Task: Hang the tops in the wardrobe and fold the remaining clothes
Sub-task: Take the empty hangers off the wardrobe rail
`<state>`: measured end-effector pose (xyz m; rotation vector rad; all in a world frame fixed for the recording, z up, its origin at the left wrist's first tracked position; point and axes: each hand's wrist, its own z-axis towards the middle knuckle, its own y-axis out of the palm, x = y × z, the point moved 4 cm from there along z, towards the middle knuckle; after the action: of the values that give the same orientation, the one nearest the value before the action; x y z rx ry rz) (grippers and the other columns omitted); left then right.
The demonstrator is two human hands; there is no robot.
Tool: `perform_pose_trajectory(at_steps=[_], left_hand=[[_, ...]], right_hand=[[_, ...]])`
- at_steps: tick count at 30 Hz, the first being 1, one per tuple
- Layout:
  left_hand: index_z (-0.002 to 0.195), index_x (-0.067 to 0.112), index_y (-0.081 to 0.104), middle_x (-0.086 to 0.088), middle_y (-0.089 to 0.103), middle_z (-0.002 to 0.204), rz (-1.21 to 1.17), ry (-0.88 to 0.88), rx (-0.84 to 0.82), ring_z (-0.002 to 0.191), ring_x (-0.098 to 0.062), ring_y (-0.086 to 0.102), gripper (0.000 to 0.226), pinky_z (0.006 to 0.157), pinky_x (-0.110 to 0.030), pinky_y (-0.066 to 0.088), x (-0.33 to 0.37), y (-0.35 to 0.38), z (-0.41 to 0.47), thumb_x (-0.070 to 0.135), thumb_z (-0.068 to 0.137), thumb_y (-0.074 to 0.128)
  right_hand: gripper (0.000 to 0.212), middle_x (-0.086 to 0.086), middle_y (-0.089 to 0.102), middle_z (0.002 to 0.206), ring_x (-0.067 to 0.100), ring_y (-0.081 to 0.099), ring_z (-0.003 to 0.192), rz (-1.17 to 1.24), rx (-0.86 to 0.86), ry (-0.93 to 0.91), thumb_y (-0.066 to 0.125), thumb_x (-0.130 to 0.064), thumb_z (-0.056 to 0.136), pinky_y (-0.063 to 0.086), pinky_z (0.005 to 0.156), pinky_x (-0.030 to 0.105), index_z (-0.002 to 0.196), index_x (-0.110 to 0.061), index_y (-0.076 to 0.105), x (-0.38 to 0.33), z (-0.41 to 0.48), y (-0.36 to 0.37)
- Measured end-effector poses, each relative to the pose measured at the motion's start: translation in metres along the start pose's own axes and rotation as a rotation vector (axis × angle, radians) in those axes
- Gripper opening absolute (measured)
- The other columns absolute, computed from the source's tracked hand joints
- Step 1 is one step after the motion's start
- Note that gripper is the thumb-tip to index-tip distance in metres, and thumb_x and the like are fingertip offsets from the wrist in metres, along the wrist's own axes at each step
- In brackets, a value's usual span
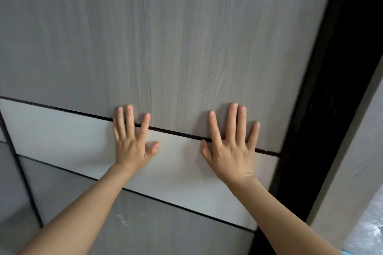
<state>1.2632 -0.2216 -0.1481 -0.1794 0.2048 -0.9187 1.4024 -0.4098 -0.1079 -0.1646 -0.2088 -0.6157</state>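
Pressing flat on the wardrobe door [165, 37], left hand [132, 145] at 8 o'clock and right hand [232, 151] at 5 o'clock show straight, spread fingers holding nothing, dark gap [342, 68] at 3 o'clock, no clothes visible, so hanging and folding cannot be confirmed.

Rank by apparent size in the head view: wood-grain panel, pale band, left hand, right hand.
1. Wood-grain panel.
2. Pale band.
3. Right hand and left hand: near alike; the right looks bigger, perhaps only nearer.
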Motion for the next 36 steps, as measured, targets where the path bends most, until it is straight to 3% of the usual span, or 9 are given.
perform_pose_trajectory(at_steps=[5, 9, 11, 14, 17, 20, 24, 31, 36], left_hand=[[0.151, 0.023, -0.002, -0.023, -0.006, 0.155, 0.06, -0.011, -0.057, 0.144, -0.035, -0.01, 0.07, 0.114, -0.051, 0.005, -0.038, -0.005, -0.005, 0.061, 0.094, 0.014], [0.149, 0.016, 0.01, -0.038, 0.023, 0.142, 0.078, -0.043, -0.149, 0.139, -0.047, 0.005, 0.069, 0.106, -0.056, 0.018, -0.069, -0.01, -0.007, 0.058, 0.095, 0.015], [0.145, 0.015, 0.015, -0.037, 0.024, 0.142, 0.099, -0.051, -0.193, 0.133, -0.05, 0.014, 0.066, 0.104, -0.057, 0.02, -0.088, -0.012, -0.008, 0.058, 0.095, 0.014], [0.144, 0.015, 0.015, -0.034, 0.022, 0.144, 0.111, -0.085, -0.234, 0.133, -0.049, 0.017, 0.067, 0.104, -0.058, 0.023, -0.117, -0.013, -0.012, 0.06, 0.094, 0.012], [0.144, 0.017, 0.015, -0.03, 0.019, 0.146, 0.108, -0.095, -0.269, 0.135, -0.047, 0.016, 0.067, 0.101, -0.063, 0.029, -0.146, -0.014, -0.013, 0.061, 0.093, 0.01], [0.144, 0.019, 0.012, -0.026, 0.014, 0.148, 0.116, -0.101, -0.313, 0.14, -0.041, 0.005, 0.068, 0.103, -0.064, 0.023, -0.181, -0.013, -0.017, 0.063, 0.092, 0.007], [0.145, 0.021, 0.011, -0.025, 0.012, 0.15, 0.109, -0.118, -0.355, 0.144, -0.031, -0.011, 0.068, 0.105, -0.061, 0.016, -0.232, -0.013, -0.021, 0.064, 0.092, 0.007], [0.145, 0.016, 0.019, -0.027, 0.016, 0.149, 0.044, -0.169, -0.463, 0.144, -0.029, -0.011, 0.073, 0.103, -0.065, 0.019, -0.315, -0.016, -0.025, 0.065, 0.092, 0.006], [0.143, 0.013, 0.024, -0.028, 0.017, 0.15, 0.062, -0.21, -0.52, 0.145, -0.032, -0.004, 0.075, 0.11, -0.057, 0.006, -0.371, -0.018, -0.034, 0.065, 0.091, 0.009]], right_hand=[[0.062, 0.024, 0.004, 0.154, 0.03, -0.007, 0.145, 0.034, -0.016, -0.006, 0.047, -0.036, 0.082, 0.004, 0.113, 0.052, 0.139, -0.017, 0.034, -0.036, 0.007, 0.012], [0.062, 0.024, 0.023, 0.145, 0.036, 0.005, 0.142, 0.059, -0.042, -0.029, 0.049, -0.035, 0.081, 0.009, 0.11, 0.054, 0.138, -0.016, 0.035, -0.068, 0.016, 0.021], [0.062, 0.024, 0.022, 0.147, 0.037, 0.01, 0.14, 0.062, -0.042, -0.035, 0.049, -0.035, 0.081, 0.009, 0.11, 0.054, 0.138, -0.015, 0.035, -0.086, 0.021, 0.027], [0.061, 0.024, 0.001, 0.154, 0.035, -0.003, 0.145, 0.072, -0.041, -0.02, 0.046, -0.034, 0.083, 0.004, 0.113, 0.054, 0.14, -0.015, 0.034, -0.112, 0.027, 0.037], [0.06, 0.026, 0.011, 0.151, 0.034, -0.005, 0.144, 0.08, -0.056, -0.015, 0.046, -0.034, 0.083, 0.007, 0.111, 0.055, 0.139, -0.015, 0.035, -0.139, 0.035, 0.046], [0.058, 0.025, 0.025, 0.144, 0.035, -0.004, 0.144, 0.063, -0.057, -0.019, 0.046, -0.033, 0.082, 0.009, 0.109, 0.056, 0.137, -0.014, 0.037, -0.169, 0.045, 0.055], [0.058, 0.024, 0.025, 0.143, 0.034, -0.005, 0.144, 0.04, -0.077, -0.006, 0.046, -0.033, 0.081, 0.012, 0.108, 0.057, 0.135, -0.014, 0.038, -0.214, 0.059, 0.066], [0.062, 0.023, 0.034, 0.142, 0.037, 0.026, 0.134, 0.064, -0.145, -0.188, 0.058, -0.023, 0.074, 0.027, 0.104, 0.055, 0.133, -0.019, 0.04, -0.27, 0.083, 0.063], [0.055, 0.024, 0.026, 0.141, 0.041, 0.025, 0.132, 0.103, -0.096, -0.01, 0.041, -0.018, 0.079, 0.026, 0.103, 0.053, 0.134, -0.015, 0.037, -0.264, 0.081, 0.059]])
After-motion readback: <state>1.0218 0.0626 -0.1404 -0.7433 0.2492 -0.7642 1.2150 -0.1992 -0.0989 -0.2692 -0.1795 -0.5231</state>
